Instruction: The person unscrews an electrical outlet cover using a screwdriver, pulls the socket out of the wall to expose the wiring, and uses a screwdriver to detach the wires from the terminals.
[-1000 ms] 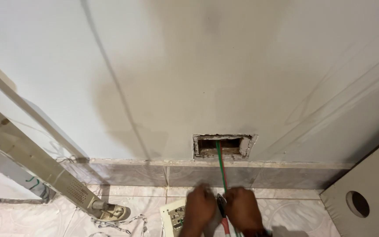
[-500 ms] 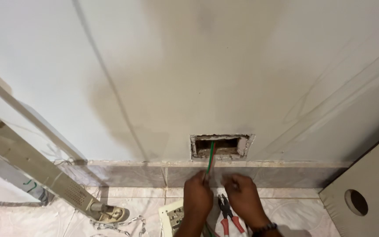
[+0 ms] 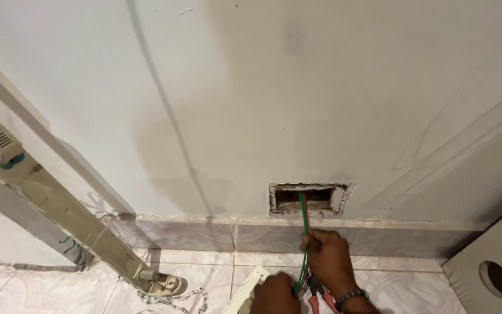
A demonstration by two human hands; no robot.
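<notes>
Right hand (image 3: 327, 256) is closed around the green and red wires (image 3: 304, 224) a little below the rectangular wall opening (image 3: 310, 200), fingers wrapped on the strands just above the grey skirting tile (image 3: 204, 235). Left hand (image 3: 275, 295) sits lower, at the bottom edge of the view, pinched on the same wires where they run down toward the floor. Both wires lead up into the cut-out, whose edges look rough and chipped.

Red-handled pliers (image 3: 319, 293) lie on the tiled floor (image 3: 193, 270) just beside the right wrist, and a pale switch box or plate (image 3: 245, 291) rests next to the left hand. A ladder leg (image 3: 88, 238) with a chain (image 3: 175, 301) stands well to the left; a board with a round hole (image 3: 495, 278) leans at the right.

Drawing wire through such a ragged hole probably goes best with a steady, straight pull in line with the opening, keeping the insulation off the sharp plaster edge and the two strands together.
</notes>
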